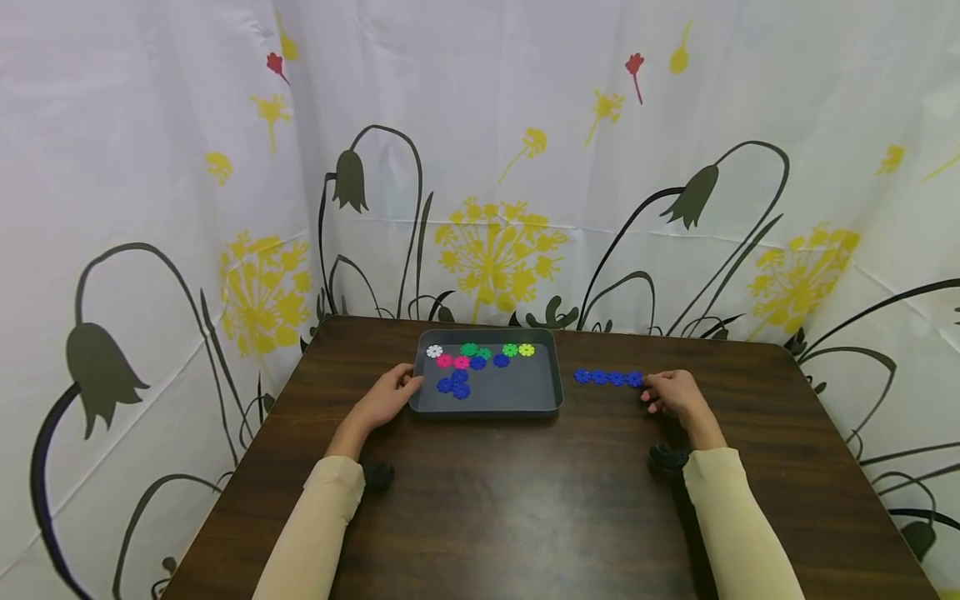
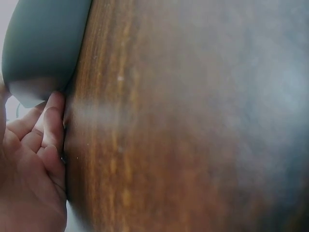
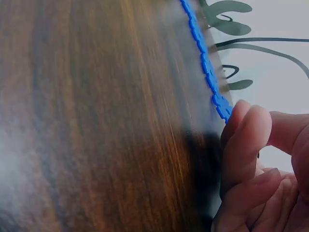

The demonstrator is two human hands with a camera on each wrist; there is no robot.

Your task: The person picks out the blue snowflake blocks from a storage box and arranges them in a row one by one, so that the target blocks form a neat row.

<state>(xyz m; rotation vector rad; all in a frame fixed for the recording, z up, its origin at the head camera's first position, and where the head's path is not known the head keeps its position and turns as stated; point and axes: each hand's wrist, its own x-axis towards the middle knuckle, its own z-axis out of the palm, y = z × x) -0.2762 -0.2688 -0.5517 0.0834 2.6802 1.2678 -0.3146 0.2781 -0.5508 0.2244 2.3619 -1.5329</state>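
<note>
A dark grey tray (image 1: pixel 521 390) lies on the table, holding several flower-shaped plastic discs. My left hand (image 1: pixel 382 402) grips the tray's left side, its thumb by the rim; in the left wrist view the fingers (image 2: pixel 54 121) bend against the tray's outer corner (image 2: pixel 41 53). To the right of the tray, several blue flower-shaped discs (image 1: pixel 599 377) form a straight row, edge to edge. The right hand (image 1: pixel 675 397) pinches the rightmost blue disc (image 1: pixel 634 379). Seen from the right wrist, the fingertips (image 3: pixel 258 121) cover part of that end disc (image 3: pixel 222 107).
In the tray lie a white disc (image 1: pixel 434 352), pink discs (image 1: pixel 461 362), green discs (image 1: pixel 510 350), a yellow disc (image 1: pixel 527 350) and loose blue discs (image 1: pixel 461 390). A patterned curtain (image 1: pixel 480 125) hangs behind the brown wooden table (image 1: pixel 495 500).
</note>
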